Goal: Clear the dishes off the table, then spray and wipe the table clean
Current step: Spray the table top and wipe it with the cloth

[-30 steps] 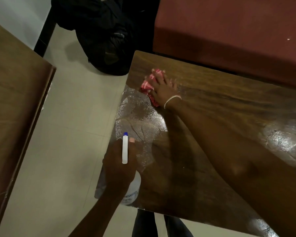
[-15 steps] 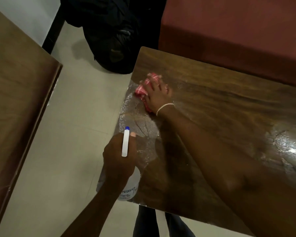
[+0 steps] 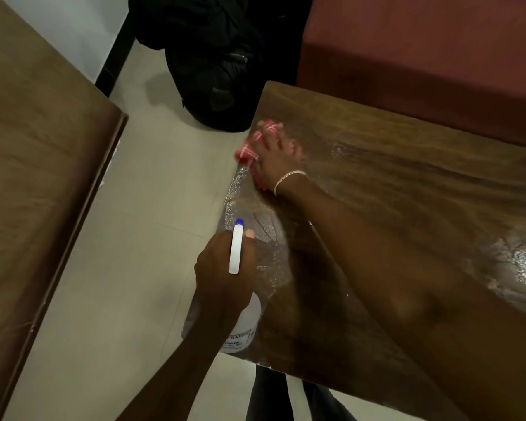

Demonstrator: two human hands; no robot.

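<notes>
The dark wooden table [image 3: 392,165] shines with wet spray along its left edge and at the right. My right hand [image 3: 278,159], with a bracelet at the wrist, presses a red checked cloth [image 3: 249,150] onto the table close to its far left corner; the cloth reaches the table's left edge. My left hand [image 3: 222,268] grips a white spray bottle [image 3: 240,326] with a blue-tipped nozzle, held upright over the table's near left edge. No dishes are in sight on the table.
A second brown wooden table [image 3: 37,177] fills the left side across a strip of pale tiled floor [image 3: 128,268]. A black bag [image 3: 213,65] lies on the floor beyond the table corner. A dark red seat [image 3: 422,47] runs along the far side.
My right hand has slid the cloth leftward to the table's left edge. The left hand keeps the spray bottle in about the same place.
</notes>
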